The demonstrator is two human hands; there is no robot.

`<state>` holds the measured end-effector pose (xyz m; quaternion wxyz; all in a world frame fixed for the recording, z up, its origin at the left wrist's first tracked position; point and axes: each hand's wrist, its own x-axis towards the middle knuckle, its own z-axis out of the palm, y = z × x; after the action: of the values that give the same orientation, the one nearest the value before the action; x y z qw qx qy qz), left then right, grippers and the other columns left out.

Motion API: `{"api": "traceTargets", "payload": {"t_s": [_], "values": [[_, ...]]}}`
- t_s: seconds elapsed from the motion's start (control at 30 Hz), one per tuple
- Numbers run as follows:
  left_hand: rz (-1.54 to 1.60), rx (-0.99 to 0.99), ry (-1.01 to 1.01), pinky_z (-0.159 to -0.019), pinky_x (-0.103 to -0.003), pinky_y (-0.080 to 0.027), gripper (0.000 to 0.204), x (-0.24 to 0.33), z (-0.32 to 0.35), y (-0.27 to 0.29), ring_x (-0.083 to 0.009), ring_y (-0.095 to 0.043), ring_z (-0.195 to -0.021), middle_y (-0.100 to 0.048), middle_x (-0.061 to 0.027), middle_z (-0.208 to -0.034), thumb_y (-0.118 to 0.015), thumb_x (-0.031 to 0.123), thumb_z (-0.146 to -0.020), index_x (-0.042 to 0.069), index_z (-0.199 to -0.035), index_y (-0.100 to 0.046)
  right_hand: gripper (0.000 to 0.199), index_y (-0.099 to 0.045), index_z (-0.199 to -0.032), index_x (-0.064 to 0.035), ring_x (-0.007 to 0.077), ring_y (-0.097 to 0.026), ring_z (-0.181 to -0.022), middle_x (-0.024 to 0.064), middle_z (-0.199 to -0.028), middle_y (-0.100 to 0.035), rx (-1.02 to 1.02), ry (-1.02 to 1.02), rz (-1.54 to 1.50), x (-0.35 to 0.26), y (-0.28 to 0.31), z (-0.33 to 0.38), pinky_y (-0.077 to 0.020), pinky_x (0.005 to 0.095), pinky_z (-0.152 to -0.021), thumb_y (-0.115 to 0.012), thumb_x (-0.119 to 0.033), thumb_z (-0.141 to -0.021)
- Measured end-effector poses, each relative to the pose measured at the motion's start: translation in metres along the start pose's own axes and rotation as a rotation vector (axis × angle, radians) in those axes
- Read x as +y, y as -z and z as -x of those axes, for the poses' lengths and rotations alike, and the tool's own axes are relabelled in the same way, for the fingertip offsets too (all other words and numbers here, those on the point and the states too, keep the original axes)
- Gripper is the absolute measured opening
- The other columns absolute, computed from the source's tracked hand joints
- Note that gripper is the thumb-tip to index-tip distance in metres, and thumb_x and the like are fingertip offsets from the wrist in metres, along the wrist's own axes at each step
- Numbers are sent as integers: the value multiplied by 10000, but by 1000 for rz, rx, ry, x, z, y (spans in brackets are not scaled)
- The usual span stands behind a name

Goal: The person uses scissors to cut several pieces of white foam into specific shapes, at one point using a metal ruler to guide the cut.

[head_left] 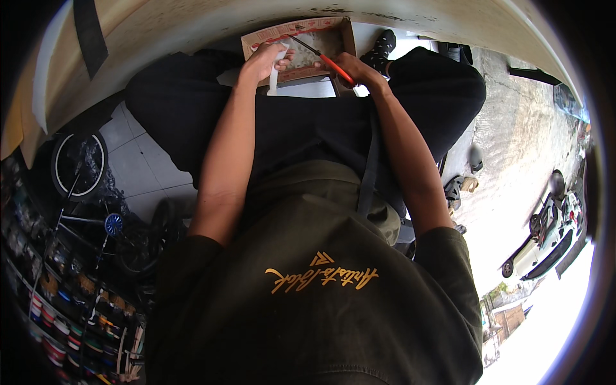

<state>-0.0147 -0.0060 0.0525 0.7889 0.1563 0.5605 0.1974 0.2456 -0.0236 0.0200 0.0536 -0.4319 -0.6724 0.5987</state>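
Note:
My left hand is closed on a white strip, whose lower end hangs down past my fingers. In my right hand is a tool with a red-orange handle and a long, thin dark shaft. The shaft slants up and left, its tip close to my left hand; the exact kind of tool does not show. Under both hands lies an open, shallow cardboard box with red print on its walls. Small pale bits are scattered across its bottom, too small to name.
A large pale curved panel spans the far side above the box. My dark-trousered legs flank the box, with a patterned sock beside it. Left are a bicycle and shelves of colourful containers; right, sandals and a parked motorcycle.

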Motion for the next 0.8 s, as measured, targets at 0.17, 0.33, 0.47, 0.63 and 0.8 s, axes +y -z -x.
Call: {"api": "traceTargets", "payload": {"t_s": [0.17,0.33,0.47,0.63,0.8], "values": [[-126,92,-95,-542,-241,-406,213,-4,4,-3,-120,-499,-654,-588,-82,-864,-472,96,-972,-56,-1087,-565,954,-666,-883,78,209,-569,-566,97,-541,-489,-124,-465,-89,-72,20,17,-443,391,-548,-498,-844,-701],[-157,137,-126,-518,-222,-393,190,-9,-3,4,-103,-486,-610,-642,-88,-890,-511,94,-960,-50,-1051,-595,1057,-665,-1034,39,266,-602,-794,188,-734,-596,-105,-453,-45,-79,19,27,-455,427,-718,-437,-916,-642],[-80,131,-214,-480,-222,-360,169,-11,-4,4,-88,-470,-548,-679,-133,-873,-578,89,-922,-57,-997,-619,804,-537,-721,-57,167,-428,-584,56,-570,-405,-56,-437,19,-79,16,28,-342,357,-578,-465,-857,-707],[-85,48,-226,-474,-211,-339,168,-11,-4,4,-78,-461,-550,-669,-129,-850,-567,102,-930,-45,-994,-618,769,-480,-527,-76,112,-357,-469,-12,-466,-313,-1,-375,21,-86,10,28,-309,325,-508,-477,-807,-764],[-109,37,-196,-460,-209,-325,172,-9,-1,-2,-82,-450,-530,-655,-121,-823,-564,99,-934,-55,-986,-616,774,-483,-527,-47,115,-362,-463,-4,-472,-365,-19,-336,5,-58,8,15,-318,320,-486,-501,-780,-777]]}}
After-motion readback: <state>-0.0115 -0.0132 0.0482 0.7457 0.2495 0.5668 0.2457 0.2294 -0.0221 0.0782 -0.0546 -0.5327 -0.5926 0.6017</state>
